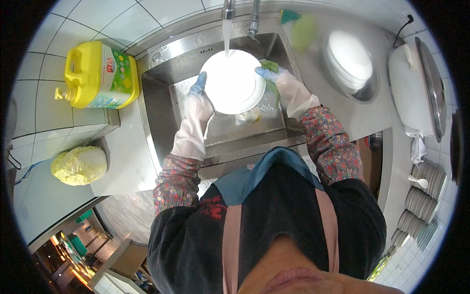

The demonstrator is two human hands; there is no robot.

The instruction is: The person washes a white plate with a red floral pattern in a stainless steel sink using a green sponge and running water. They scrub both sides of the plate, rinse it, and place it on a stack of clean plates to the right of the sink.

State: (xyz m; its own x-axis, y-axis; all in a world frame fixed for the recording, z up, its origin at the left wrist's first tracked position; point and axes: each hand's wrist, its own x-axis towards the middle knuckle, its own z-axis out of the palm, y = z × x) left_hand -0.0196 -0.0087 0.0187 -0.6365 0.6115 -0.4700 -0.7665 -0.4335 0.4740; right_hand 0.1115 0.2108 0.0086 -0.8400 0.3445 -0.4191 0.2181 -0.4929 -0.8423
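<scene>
White plates (233,82), at least two overlapping, are held between my hands over the stainless steel sink (158,106). My left hand (197,99), in a whitish glove with blue fingertips, grips their left rim, thumb on top. On the right rim my right hand (281,82) holds on, gloved the same way, with green leaves (271,66) beside and below it. Water from the faucet (228,13) runs onto the upper plate. Yellowish scraps (257,115) lie lower in the sink.
At left stand a yellow detergent jug (119,79) and a cabbage (80,165). A green sponge (289,16), a yellow-green cloth-like item (303,33) and stacked white plates (350,58) sit on the right counter. Beyond are a lidded white container (411,88) and more dish stacks (422,194).
</scene>
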